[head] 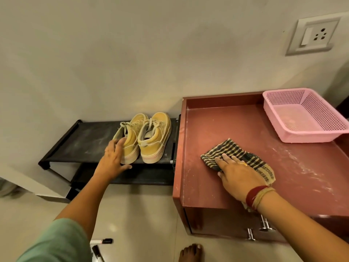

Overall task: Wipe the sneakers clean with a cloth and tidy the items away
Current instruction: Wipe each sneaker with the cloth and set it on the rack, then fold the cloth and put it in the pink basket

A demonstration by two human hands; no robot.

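So both hands are down flat right now, nothing actually picked up. The left hand (113, 157) has its fingers spread and fairly straight, laid against the heel and outer side of the closer shoe (131, 141), with the thumb stretched out along the front of its sole. It's touching, not wrapped round it. The yellow sneakers (154, 138) sit as a pair just beyond those fingers, side by side and touching, toes to the wall, on the top shelf of a black shoe rack (83, 138) that looks pretty dusty.

The right hand (234, 174) is palm down with straight fingers pressing on the checked cloth (234, 148), which lies crumpled under and just past the fingertips, a bit of it poking out by the wrist too. Cloth and hand are on the reddish cabinet top (226, 121); there are whitish dusty smears on it off to the right of that hand. A pink basket (283, 110) sits well beyond the hand at the far right corner. Red and yellow threads (258, 196) are tied round that wrist

Two markers (102, 241) lie on the floor down below the left arm
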